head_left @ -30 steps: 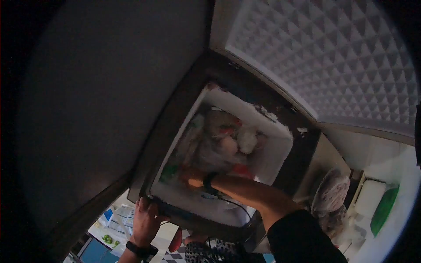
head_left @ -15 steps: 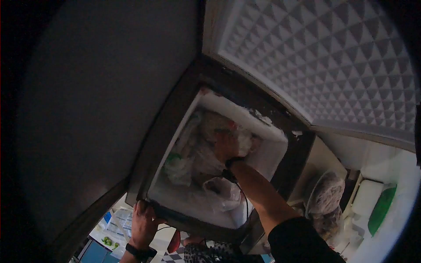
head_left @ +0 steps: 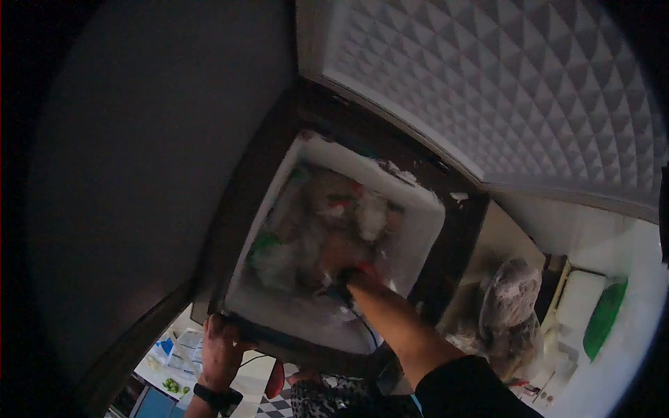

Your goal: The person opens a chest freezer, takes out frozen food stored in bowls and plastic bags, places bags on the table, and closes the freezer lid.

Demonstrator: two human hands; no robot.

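Observation:
My right hand [head_left: 340, 253] is deep inside an open chest freezer [head_left: 320, 327], low among bagged contents. Motion smears its fingers, so what they touch or hold is unclear. Near it, a red patch [head_left: 367, 270] shows beside the wrist. A clear plastic bag with green on it [head_left: 272, 259] lies to the left, and a pale frosty bundle [head_left: 371, 214] lies farther back. My left hand [head_left: 221, 341] is curled over the front left corner of the freezer's dark rim [head_left: 268, 336].
The textured white lid [head_left: 488, 90] stands raised behind the freezer. A dark panel [head_left: 160, 153] rises on the left. At right are plastic-wrapped bundles [head_left: 514, 296], a white container [head_left: 580, 296] and a green object [head_left: 605, 320]. Green items [head_left: 171, 384] lie on a surface at lower left.
My right hand has moved toward the freezer's near side, uncovering red and pale packages farther back. My left hand stays on the rim. The view has shifted slightly.

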